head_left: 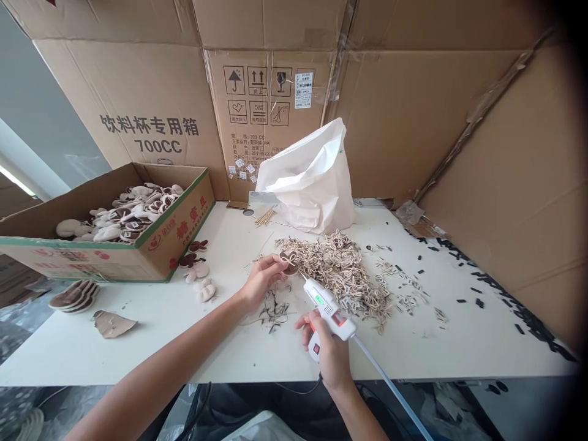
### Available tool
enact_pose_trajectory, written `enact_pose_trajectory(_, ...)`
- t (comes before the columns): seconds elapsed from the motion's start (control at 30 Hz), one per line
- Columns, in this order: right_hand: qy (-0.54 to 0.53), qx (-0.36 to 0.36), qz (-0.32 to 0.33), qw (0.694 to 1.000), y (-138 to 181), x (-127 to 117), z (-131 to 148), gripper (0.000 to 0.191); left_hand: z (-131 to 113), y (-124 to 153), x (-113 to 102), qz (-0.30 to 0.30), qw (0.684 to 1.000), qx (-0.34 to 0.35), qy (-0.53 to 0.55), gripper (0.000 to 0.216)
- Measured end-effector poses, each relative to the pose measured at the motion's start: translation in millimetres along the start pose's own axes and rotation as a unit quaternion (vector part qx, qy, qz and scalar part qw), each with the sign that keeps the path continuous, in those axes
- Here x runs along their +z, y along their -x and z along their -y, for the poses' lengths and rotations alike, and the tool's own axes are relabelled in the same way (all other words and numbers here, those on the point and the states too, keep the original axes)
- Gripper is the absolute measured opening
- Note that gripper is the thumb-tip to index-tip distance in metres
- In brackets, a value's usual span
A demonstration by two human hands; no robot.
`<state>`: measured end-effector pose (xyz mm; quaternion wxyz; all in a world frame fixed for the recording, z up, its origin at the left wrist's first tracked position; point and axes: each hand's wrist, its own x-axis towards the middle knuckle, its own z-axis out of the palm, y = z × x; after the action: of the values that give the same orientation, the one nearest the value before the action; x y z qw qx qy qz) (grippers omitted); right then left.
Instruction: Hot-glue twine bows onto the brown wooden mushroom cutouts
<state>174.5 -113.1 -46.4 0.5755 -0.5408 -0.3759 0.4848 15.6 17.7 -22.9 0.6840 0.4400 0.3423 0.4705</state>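
Between the fingertips of my left hand (265,275) is a small brown fabric piece (289,264) with a cream cord bow on its face. My right hand (331,352) is wrapped round the handle of a white glue gun (328,308) with a lit green display. Its nozzle points up and left, close to the brown piece; whether they touch I cannot tell. A long glue stick (390,384) runs out of the gun's back toward the lower right. Just beyond both hands lies a heap of cream cord bows (340,263). Dark thread-like scraps (274,311) lie below my left hand.
An open carton (156,251) of brown and white plush pieces stands at left. Near it lie small plush pieces (205,290), stacked soles (75,296) and a cardboard scrap (113,323). A white bag (316,184) stands behind the heap. Black bits (480,303) litter the right. Cardboard walls (432,110) enclose the table.
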Motion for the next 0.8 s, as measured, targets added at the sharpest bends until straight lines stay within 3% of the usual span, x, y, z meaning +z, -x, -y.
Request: enact_pose_trajectory(0.8, -0.017, 0.01, 0.012, 1.0, -2.2, 0.2, -0.4, 0.031, 0.0, 6.4, 8.5, 0.021, 1.0, 0.004, 0.011, 0.026)
